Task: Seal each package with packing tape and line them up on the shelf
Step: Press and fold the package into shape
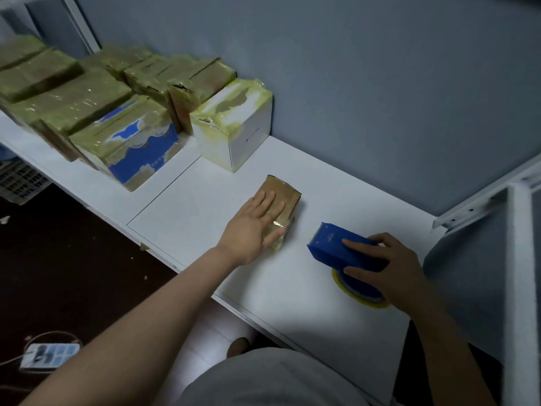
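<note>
Left hand [251, 227]: middle of the frame, fingers straight and slightly spread, palm lying flat on top of the small brown package [288, 194] — pressing, not curled round it.
Small brown package: on the white shelf [205, 230], centre of the frame, clear tape glinting over its near end, standing apart from the other boxes.
Right hand [389, 268]: right of centre, fingers and thumb curled round the blue tape dispenser [333, 244], gripping it from above.
Blue tape dispenser: just right of the brown package and not touching it, its front end raised toward the upper left, its yellow tape roll [360, 300] down against the shelf.
Taped packages [87, 92]: upper left of the frame, a crowded group wrapped in yellowish tape, some stacked.
Blue-and-white box [137, 148]: front of that group, taped across its top.
White box [234, 127]: right end of the group, against the grey wall [380, 83], tape over its top.
Metal bracket [468, 212]: right edge — part of the shelf frame.
Power strip [49, 356]: lower left, on the dark floor.
</note>
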